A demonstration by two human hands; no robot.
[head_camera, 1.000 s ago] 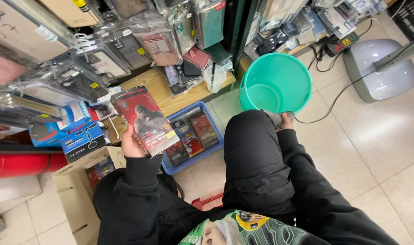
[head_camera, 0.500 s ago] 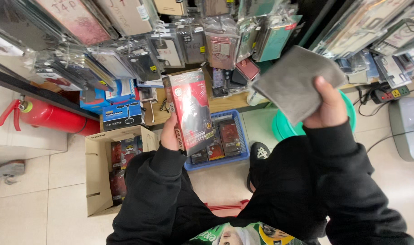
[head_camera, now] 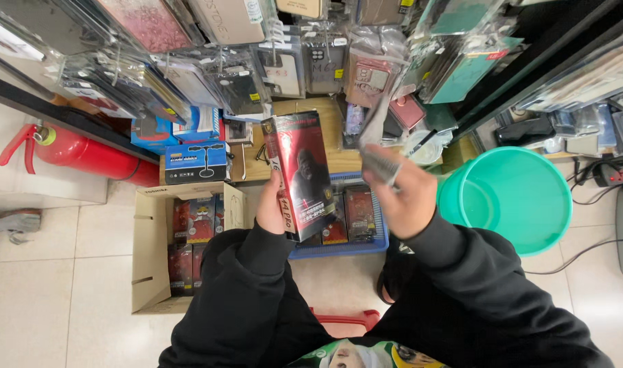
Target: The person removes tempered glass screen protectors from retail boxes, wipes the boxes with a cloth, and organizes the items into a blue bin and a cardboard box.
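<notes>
My left hand (head_camera: 271, 204) grips a flat red and black packaged box (head_camera: 299, 174) by its lower left edge and holds it upright in front of me. My right hand (head_camera: 403, 194) is closed around a grey flat packet (head_camera: 378, 146), seen edge-on and blurred, just right of the box. Below both hands sits a blue tray (head_camera: 376, 238) with more red and black packets in it. Both arms wear black sleeves.
A cardboard box (head_camera: 147, 252) with similar packets stands on the tiled floor at left. A green plastic bucket (head_camera: 523, 204) is at right. A red fire extinguisher (head_camera: 86, 155) lies at far left. Racks of hanging phone cases (head_camera: 243, 75) fill the top. A red stool edge (head_camera: 342, 319) shows below.
My right hand has brought the grey packet down and left, from up beside the racks to next to the red box. The view has shifted right, showing the bucket more fully.
</notes>
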